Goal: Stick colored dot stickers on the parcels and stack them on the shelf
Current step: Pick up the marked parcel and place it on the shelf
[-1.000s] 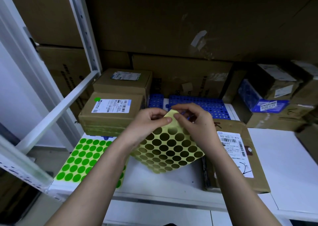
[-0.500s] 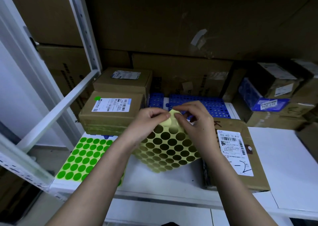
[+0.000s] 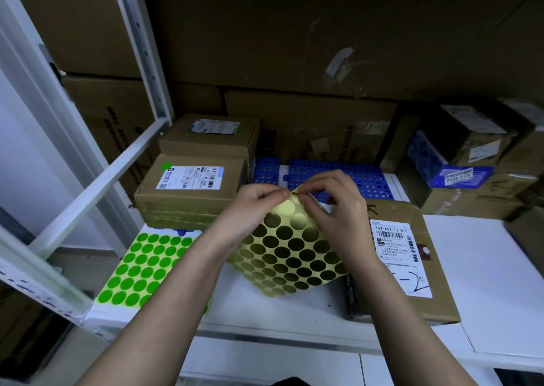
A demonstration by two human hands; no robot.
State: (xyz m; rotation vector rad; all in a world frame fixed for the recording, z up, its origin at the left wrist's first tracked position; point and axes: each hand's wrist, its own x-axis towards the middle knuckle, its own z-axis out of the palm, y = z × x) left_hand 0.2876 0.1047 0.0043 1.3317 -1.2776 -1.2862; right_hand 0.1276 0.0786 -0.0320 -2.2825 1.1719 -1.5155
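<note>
Right now both my hands are up at the far top edge of the yellow sticker sheet [image 3: 290, 253], which I hold raised above the white shelf [image 3: 485, 282], near its front. My left hand [image 3: 253, 206] has a narrow pinching grip on the sheet's top edge, thumb and forefinger together. My right hand [image 3: 332, 206] has fingertips curled in tight at the same corner, working at one pale dot there.

To do this step well, I judge that the left grip should keep the backing taut and bent slightly back, so the dot's rim lifts by itself. The right fingertips should then catch only that rim and peel slowly, without folding the dot onto itself. After that it should go on the flat parcel [image 3: 412, 265] lying just right of the sheet, on bare cardboard and off the printed label.

Most holes in the sheet look dark, so I take those dots to be gone; only a few pale ones remain near the top. The green sticker sheet [image 3: 144, 268] lies flat on the shelf to the left, in front of a stacked parcel [image 3: 188, 191] bearing a green dot [image 3: 166, 166].

Whether the dot has actually come free, I cannot tell; my fingers cover it. The blue perforated trays [image 3: 353, 176] beyond are partly hidden by my hands, and the labels' small print is unreadable.
</note>
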